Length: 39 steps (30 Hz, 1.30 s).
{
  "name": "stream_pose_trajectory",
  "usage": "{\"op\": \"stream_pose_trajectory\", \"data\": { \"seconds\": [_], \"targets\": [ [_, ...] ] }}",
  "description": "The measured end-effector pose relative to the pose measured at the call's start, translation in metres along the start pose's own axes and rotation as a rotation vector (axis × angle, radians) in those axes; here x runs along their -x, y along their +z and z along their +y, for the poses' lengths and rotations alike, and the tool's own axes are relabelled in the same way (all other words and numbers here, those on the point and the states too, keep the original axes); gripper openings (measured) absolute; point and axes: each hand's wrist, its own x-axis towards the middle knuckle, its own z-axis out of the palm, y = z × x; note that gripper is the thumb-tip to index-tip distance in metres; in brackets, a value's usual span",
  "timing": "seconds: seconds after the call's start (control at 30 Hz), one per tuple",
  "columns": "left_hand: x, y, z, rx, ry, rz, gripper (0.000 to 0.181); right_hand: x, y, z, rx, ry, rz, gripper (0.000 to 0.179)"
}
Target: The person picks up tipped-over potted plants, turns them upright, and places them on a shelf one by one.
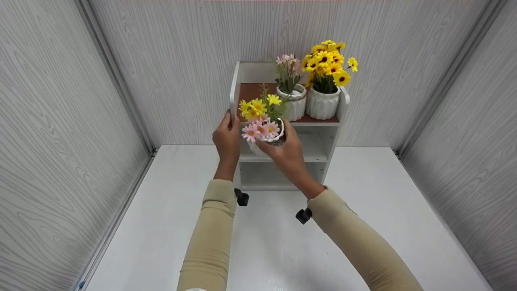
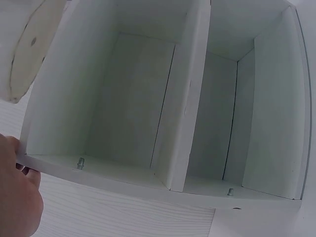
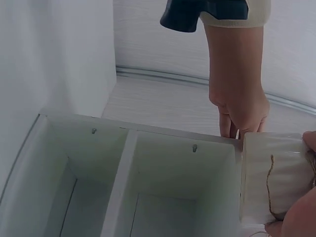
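Observation:
My right hand [image 1: 288,151] grips a ribbed white flowerpot [image 3: 256,182] of pink and yellow daisies [image 1: 258,117], thumb on the near side and fingers round the far side. The pot is held at the front left of a small white shelf unit [image 1: 315,124], overlapping its brown top board in the head view. In the left wrist view, the pot's pale underside [image 2: 32,54] shows beside the unit. My left hand [image 1: 227,139] holds the unit's left side panel near the top, its fingers [image 2: 32,175] curled at the panel's edge.
On the brown top stand a white pot of pale pink flowers [image 1: 297,103] and, right of it, a white pot of yellow sunflowers [image 1: 323,103]. Lower compartments [image 1: 264,176] open toward me. A wood-grain wall [image 1: 181,72] rises behind the unit on the white table [image 1: 363,173].

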Motion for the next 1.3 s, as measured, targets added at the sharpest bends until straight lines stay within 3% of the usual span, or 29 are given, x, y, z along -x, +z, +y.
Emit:
{"op": "stream_pose_trajectory", "data": {
  "seconds": [0.43,0.8,1.07,1.3],
  "targets": [
    [-0.002,0.0,-0.003,0.018,0.034,0.023,0.035,-0.047,0.025,-0.007,-0.083,0.021,0.061,0.087],
    [-0.002,0.003,-0.007,-0.071,0.167,0.066,0.032,-0.06,0.043,-0.002,-0.065,0.039,0.104,0.086],
    [-0.001,0.002,-0.006,-0.063,0.16,0.061,0.029,-0.063,0.049,0.0,-0.032,0.06,0.124,0.099],
    [-0.001,0.002,-0.005,-0.052,0.121,0.047,0.037,-0.07,0.051,0.003,-0.004,0.108,0.109,0.101]
  ]
}}
